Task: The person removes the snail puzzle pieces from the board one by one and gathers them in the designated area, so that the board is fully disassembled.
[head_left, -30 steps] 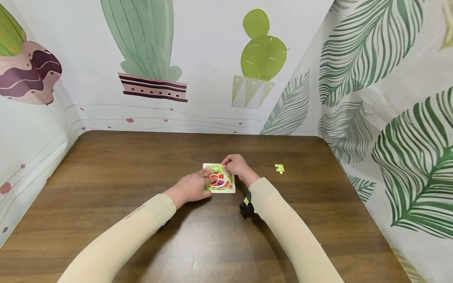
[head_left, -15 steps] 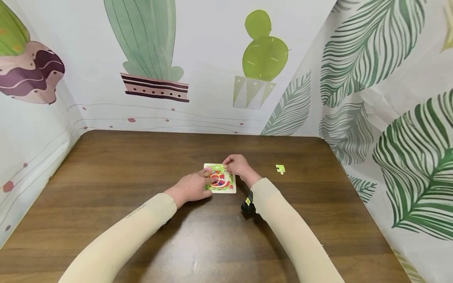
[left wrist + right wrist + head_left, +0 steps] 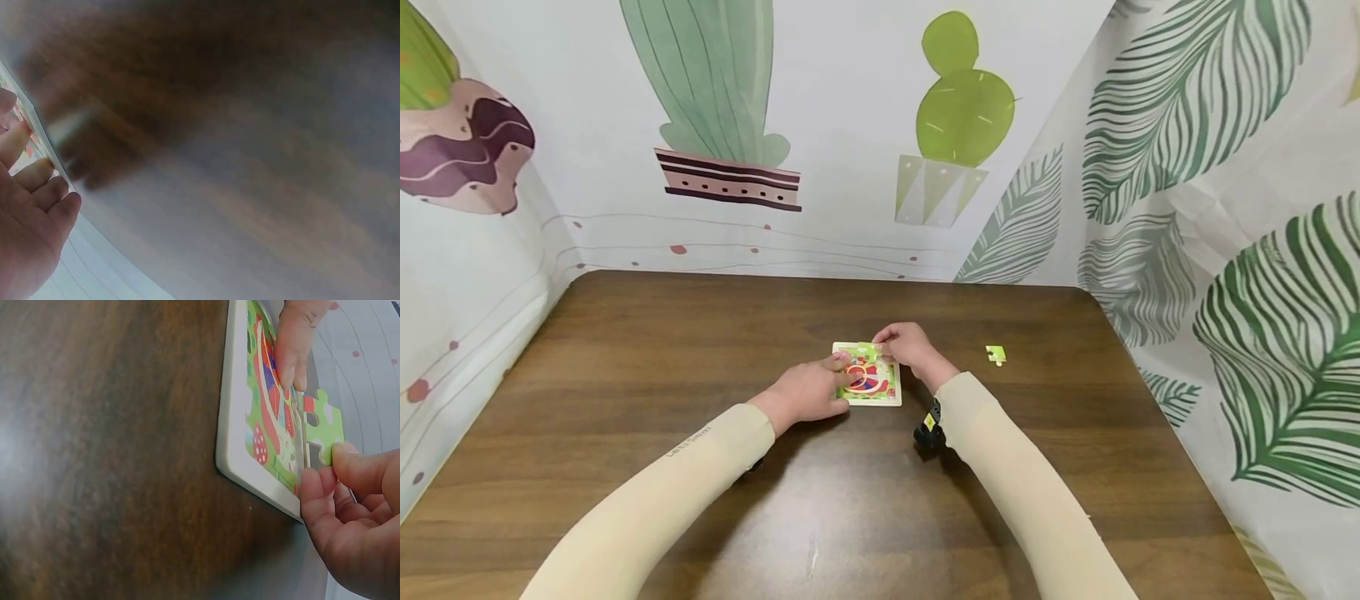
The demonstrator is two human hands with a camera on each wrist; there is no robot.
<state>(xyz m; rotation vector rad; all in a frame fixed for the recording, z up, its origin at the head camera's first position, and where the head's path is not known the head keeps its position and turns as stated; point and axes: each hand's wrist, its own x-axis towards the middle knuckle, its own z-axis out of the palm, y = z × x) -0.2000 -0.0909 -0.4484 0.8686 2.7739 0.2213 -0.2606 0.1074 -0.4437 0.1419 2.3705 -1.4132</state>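
Note:
A square jigsaw board (image 3: pixel 883 398) with a white rim and a red, blue and green snail-like picture lies mid-table. My left hand (image 3: pixel 805 392) rests on its left side, fingers stretched over the picture; the left wrist view catches this hand (image 3: pixel 31 219) at its left edge. At the board's far right corner my right hand (image 3: pixel 912 346) pinches a green puzzle piece (image 3: pixel 326 425) between thumb and fingers. In the right wrist view the piece stands tilted up from the picture, with a gap beneath it near the thumb.
Another green puzzle piece (image 3: pixel 996 355) lies on the brown wooden table (image 3: pixel 737 325), right of the board. Behind the table hangs a white cloth (image 3: pixel 842 125) printed with cacti and leaves. A small black camera (image 3: pixel 929 433) sits under the right wrist.
The green puzzle piece under my right fingertips now shows over the board's far edge, tilted up more than before. My left hand stays on the board. The view has shifted slightly.

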